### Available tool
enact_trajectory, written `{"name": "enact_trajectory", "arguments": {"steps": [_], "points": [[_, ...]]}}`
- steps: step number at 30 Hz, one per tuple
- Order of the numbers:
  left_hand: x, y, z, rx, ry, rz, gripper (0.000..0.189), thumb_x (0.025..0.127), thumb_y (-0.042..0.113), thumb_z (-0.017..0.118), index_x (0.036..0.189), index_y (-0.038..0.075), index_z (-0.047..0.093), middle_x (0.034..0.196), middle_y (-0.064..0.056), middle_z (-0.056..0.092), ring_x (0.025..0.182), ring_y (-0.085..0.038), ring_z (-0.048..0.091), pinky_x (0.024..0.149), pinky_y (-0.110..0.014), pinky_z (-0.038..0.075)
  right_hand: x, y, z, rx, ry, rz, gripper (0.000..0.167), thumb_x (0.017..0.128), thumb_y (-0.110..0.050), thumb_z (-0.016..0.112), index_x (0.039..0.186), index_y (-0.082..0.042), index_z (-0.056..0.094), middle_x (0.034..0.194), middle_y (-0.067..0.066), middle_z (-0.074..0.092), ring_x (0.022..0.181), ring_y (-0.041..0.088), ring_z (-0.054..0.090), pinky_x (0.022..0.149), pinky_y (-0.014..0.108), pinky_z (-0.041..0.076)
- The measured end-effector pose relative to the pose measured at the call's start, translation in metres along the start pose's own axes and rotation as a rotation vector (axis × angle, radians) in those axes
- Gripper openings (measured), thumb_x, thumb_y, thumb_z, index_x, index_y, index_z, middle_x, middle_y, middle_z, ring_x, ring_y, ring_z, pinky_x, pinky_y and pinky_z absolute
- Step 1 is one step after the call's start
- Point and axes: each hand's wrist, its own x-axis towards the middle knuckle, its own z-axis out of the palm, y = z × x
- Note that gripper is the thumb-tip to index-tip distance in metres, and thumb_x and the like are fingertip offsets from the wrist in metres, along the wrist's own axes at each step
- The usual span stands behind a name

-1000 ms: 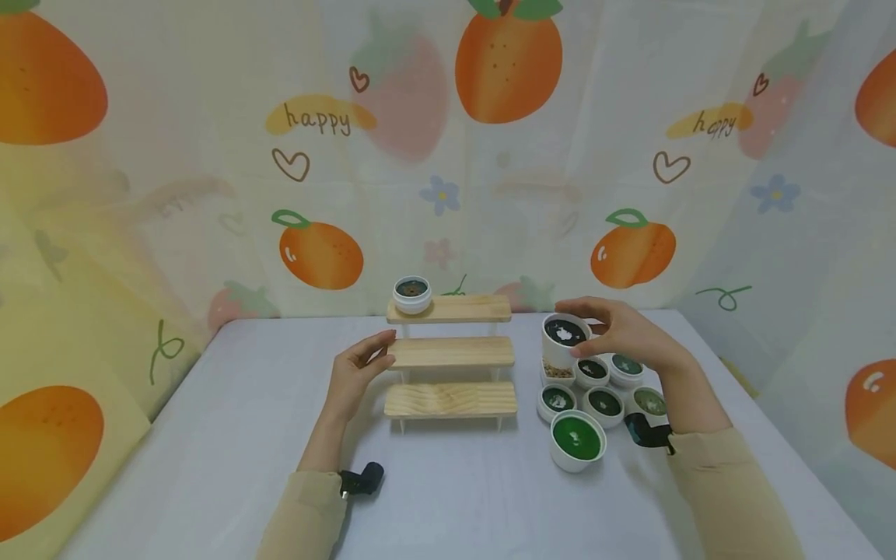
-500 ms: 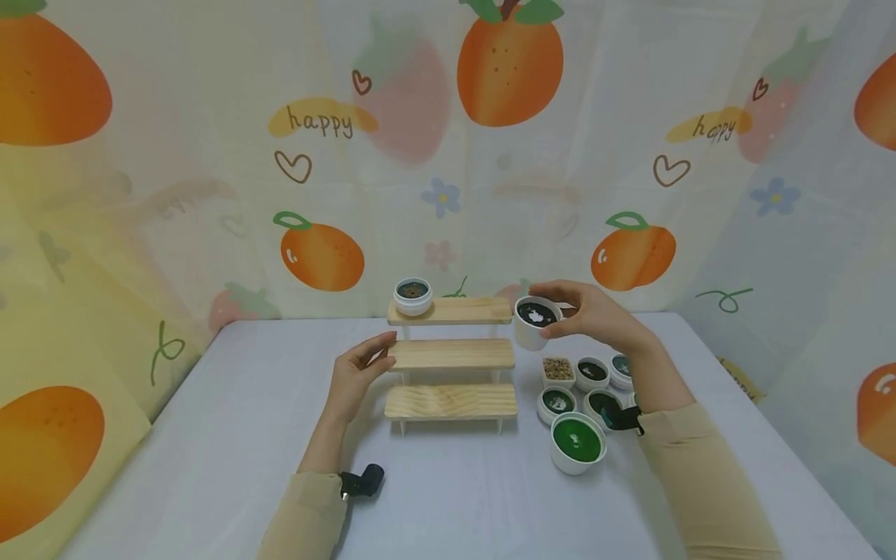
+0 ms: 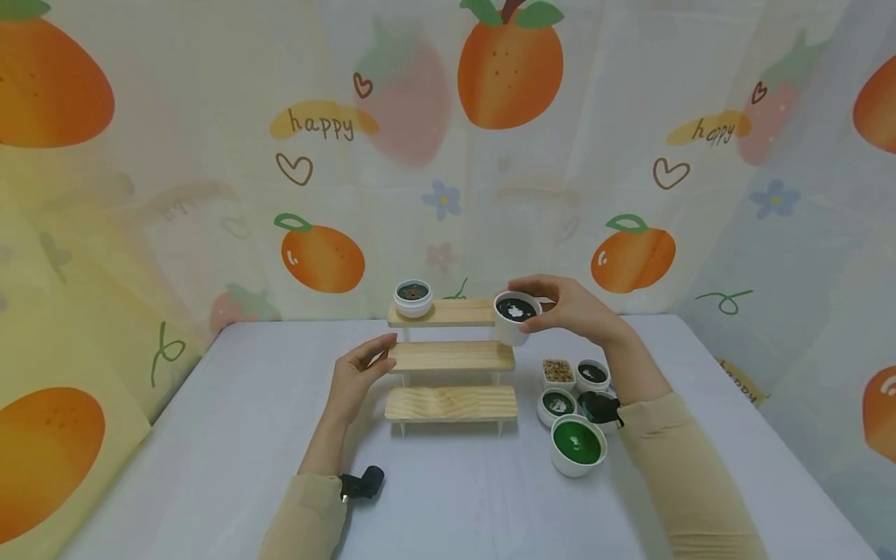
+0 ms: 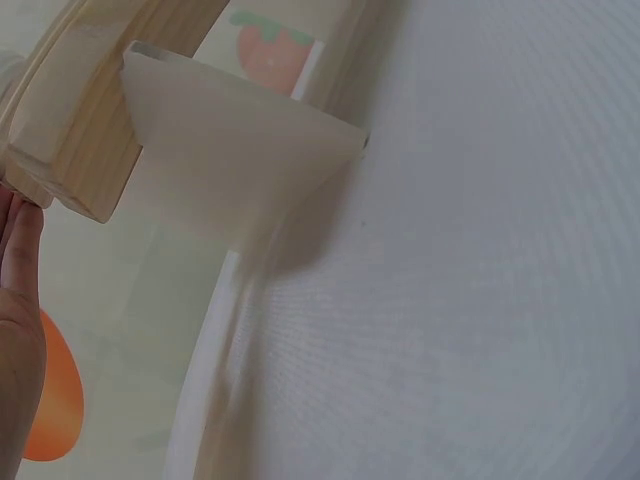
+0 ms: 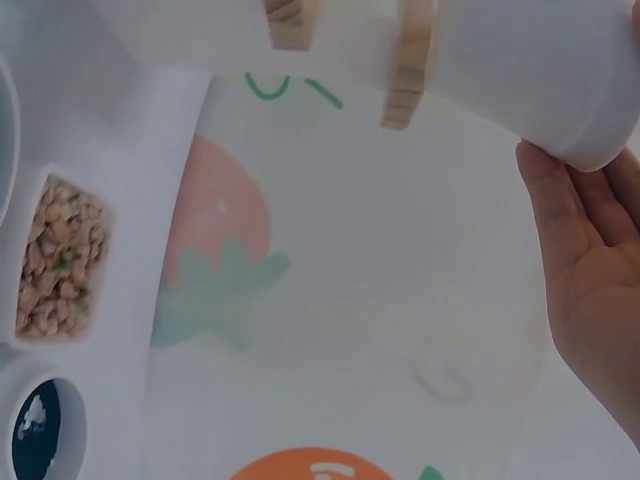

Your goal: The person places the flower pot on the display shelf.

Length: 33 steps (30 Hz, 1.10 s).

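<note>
In the head view, my right hand (image 3: 577,311) grips a small white cup (image 3: 511,330) with a dark, white-patched top. The cup hangs over the right end of the top tier of a three-tier wooden display stand (image 3: 448,356); the right wrist view shows the fingers at the rim of the white cup (image 5: 530,70). My left hand (image 3: 357,377) holds the left end of the middle tier between thumb and fingers. A round white pot (image 3: 413,302) with a dark top sits on the top tier's left end. Most of the left hand is out of its wrist view.
Right of the stand are a square pot of pebbles (image 3: 558,372), a white cup with a green top (image 3: 575,447) and several small dark-topped pots, including one pot (image 3: 558,406) beside the pebbles. My right forearm (image 3: 672,459) hides some. A fruit-print cloth (image 3: 448,194) hangs behind.
My right hand has carried the white cup left, off the top of the pebble pot, to the stand's top right. The left hand stays at the middle tier.
</note>
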Motion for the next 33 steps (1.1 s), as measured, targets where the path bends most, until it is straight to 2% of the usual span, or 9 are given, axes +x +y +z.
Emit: {"name": "enact_trajectory", "arguments": {"steps": [6,11,14,18,23,27,33], "points": [[-0.001,0.001,0.0,-0.001,0.006,-0.003,0.044,0.086,0.0,0.072,0.128,-0.007,0.06,0.135,-0.023,0.06,0.116,0.006,0.061,0.107,-0.015,0.05,0.008,-0.01,0.003,-0.005,-0.01,0.005,0.068,0.079,-0.019,0.083,0.141,-0.02,0.053,0.146,0.003,0.054,0.141,0.025,0.045,0.108,0.047,0.05],[-0.001,0.003,0.0,-0.016,0.006,0.011,0.044,0.086,0.0,0.072,0.128,-0.008,0.06,0.13,-0.01,0.068,0.116,0.005,0.062,0.107,-0.016,0.05,0.017,-0.017,0.006,0.0,-0.014,-0.012,0.07,0.08,-0.018,0.082,0.142,-0.018,0.051,0.148,0.006,0.052,0.141,0.025,0.045,0.109,0.047,0.051],[-0.001,0.004,0.0,-0.023,0.004,0.021,0.045,0.086,-0.001,0.072,0.128,-0.01,0.059,0.126,-0.001,0.07,0.116,0.005,0.062,0.107,-0.015,0.05,0.024,-0.021,0.009,-0.002,-0.013,-0.028,0.07,0.081,-0.017,0.081,0.143,-0.015,0.05,0.149,0.008,0.051,0.14,0.027,0.046,0.104,0.043,0.054],[-0.002,0.005,0.0,-0.024,0.006,0.022,0.045,0.086,-0.001,0.072,0.128,-0.01,0.059,0.123,0.004,0.071,0.116,0.005,0.062,0.106,-0.015,0.05,0.034,-0.024,0.013,0.004,-0.005,-0.028,0.071,0.081,-0.018,0.081,0.144,-0.013,0.049,0.149,0.008,0.051,0.139,0.026,0.047,0.104,0.042,0.055],[-0.001,0.003,0.0,-0.023,0.009,0.014,0.044,0.086,-0.001,0.072,0.128,-0.009,0.06,0.122,0.004,0.071,0.116,0.005,0.062,0.106,-0.015,0.05,0.045,-0.026,0.02,0.014,0.012,-0.026,0.073,0.08,-0.018,0.082,0.144,-0.012,0.049,0.148,0.007,0.052,0.139,0.026,0.046,0.117,0.048,0.044],[-0.001,0.002,0.0,-0.022,0.009,0.008,0.045,0.086,-0.001,0.072,0.128,-0.009,0.06,0.123,0.003,0.071,0.116,0.005,0.062,0.107,-0.015,0.05,0.05,-0.028,0.025,0.019,0.026,-0.034,0.072,0.08,-0.017,0.082,0.144,-0.009,0.048,0.147,0.009,0.052,0.139,0.027,0.046,0.119,0.05,0.041],[0.0,0.002,0.0,-0.014,0.008,0.009,0.045,0.086,-0.001,0.072,0.128,-0.009,0.06,0.13,-0.013,0.067,0.116,0.005,0.062,0.107,-0.016,0.05,0.059,-0.03,0.031,0.013,0.042,-0.046,0.071,0.081,-0.016,0.081,0.143,-0.009,0.049,0.149,0.01,0.051,0.141,0.028,0.044,0.121,0.05,0.039]]}}
